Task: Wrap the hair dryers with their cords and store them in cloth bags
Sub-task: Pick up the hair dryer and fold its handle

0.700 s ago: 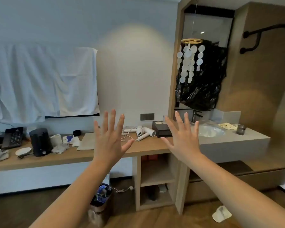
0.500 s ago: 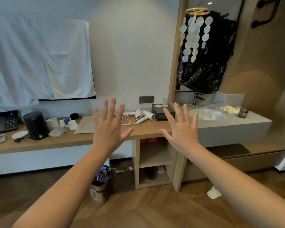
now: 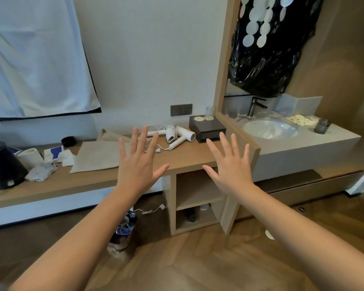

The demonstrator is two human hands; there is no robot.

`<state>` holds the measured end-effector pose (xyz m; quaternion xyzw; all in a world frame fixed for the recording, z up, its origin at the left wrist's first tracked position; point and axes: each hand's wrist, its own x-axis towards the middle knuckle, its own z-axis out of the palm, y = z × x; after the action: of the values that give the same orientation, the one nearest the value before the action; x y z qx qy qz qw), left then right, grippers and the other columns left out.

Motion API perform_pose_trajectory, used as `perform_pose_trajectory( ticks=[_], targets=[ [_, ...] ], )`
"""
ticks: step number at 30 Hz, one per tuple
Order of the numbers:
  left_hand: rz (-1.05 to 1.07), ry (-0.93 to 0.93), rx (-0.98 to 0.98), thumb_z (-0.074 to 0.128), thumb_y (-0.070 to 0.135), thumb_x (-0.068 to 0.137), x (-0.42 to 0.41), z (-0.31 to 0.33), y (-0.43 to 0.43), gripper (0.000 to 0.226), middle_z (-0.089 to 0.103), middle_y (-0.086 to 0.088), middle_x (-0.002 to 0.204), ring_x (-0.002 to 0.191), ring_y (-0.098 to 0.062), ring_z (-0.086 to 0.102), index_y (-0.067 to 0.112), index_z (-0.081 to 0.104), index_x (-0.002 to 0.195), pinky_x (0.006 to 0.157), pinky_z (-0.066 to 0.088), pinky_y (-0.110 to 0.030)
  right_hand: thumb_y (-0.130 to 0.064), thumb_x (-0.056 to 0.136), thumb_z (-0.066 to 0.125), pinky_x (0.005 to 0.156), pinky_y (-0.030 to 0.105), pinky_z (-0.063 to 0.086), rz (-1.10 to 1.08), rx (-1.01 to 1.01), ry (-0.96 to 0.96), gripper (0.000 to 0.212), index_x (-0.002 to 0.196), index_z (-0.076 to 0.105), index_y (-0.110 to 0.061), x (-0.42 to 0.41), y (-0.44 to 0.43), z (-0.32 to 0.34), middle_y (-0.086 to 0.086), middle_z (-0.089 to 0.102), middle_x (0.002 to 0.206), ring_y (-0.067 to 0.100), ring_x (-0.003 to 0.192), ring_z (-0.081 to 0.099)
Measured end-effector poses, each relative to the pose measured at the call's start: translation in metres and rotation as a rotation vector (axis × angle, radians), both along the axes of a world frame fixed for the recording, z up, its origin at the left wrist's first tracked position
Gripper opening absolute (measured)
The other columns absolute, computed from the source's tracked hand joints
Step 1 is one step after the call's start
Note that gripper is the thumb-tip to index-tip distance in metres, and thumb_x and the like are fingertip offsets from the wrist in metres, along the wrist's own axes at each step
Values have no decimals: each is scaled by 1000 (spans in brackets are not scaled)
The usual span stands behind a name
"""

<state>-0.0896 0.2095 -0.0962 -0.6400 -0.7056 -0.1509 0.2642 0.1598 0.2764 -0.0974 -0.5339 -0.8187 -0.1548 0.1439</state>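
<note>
While standing back from the long wooden counter (image 3: 187, 158), holding the left hand (image 3: 138, 164) and the right hand (image 3: 229, 168) out flat, backs up, fingers straight and spread, gripping nothing and touching nothing. Facing two white plastic hair dryers (image 3: 178, 134) lying crossed near the back wall, just beside a dark square box (image 3: 207, 128), with loose white cords (image 3: 158, 150) trailing toward the front edge. Noting flat beige cloth bags (image 3: 97, 157) lying to the left of the dryers, near but apart. Judging this as the approach: probably best reaching for one dryer by its handle, lifting it clear of the other before winding, to avoid dragging both by tangled cords. Likely worth winding snugly and keeping the plug end free.
</note>
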Motion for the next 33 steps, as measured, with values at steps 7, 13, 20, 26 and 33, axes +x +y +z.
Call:
perform_pose_trajectory(
  ticks=[7,13,20,26,33],
  targets=[
    [-40,-51,-59,38,70,82,-16,-16,80,89,10,-13,161,148,-33,4,21,16,153,114,11,-60,-66,92,34,114,65,6,-64,-48,-46,77,154,-2,-36,-4,63,-14,8,-3,164,36,149,-6],
    [-9,-69,-110,40,71,83,-40,-47,149,89,9,-13,161,149,-32,3,21,18,153,115,14,-62,-66,92,33,114,66,8,-61,-78,-70,76,153,-2,-37,-25,145,-44,7,-1,164,36,149,-4],
    [76,-97,-191,40,69,84,-83,-85,233,89,5,-11,162,149,-32,6,23,11,154,114,17,-59,-66,93,30,115,64,8,-40,-211,-71,76,153,-5,-37,-62,252,-86,6,-6,164,34,149,-8],
    [165,-139,-312,25,70,83,-119,-113,286,86,16,-13,160,147,-32,14,18,22,152,110,22,-59,-63,95,27,116,63,4,85,-348,-120,73,153,-9,-37,-113,331,-110,5,-15,163,33,148,-15],
    [118,-174,-449,17,74,85,-172,-150,375,84,22,-13,158,146,-32,20,20,31,149,110,25,-58,-61,95,33,116,63,6,78,-424,-147,73,153,-3,-35,-171,404,-152,7,-9,163,35,149,-9]
  ],
)
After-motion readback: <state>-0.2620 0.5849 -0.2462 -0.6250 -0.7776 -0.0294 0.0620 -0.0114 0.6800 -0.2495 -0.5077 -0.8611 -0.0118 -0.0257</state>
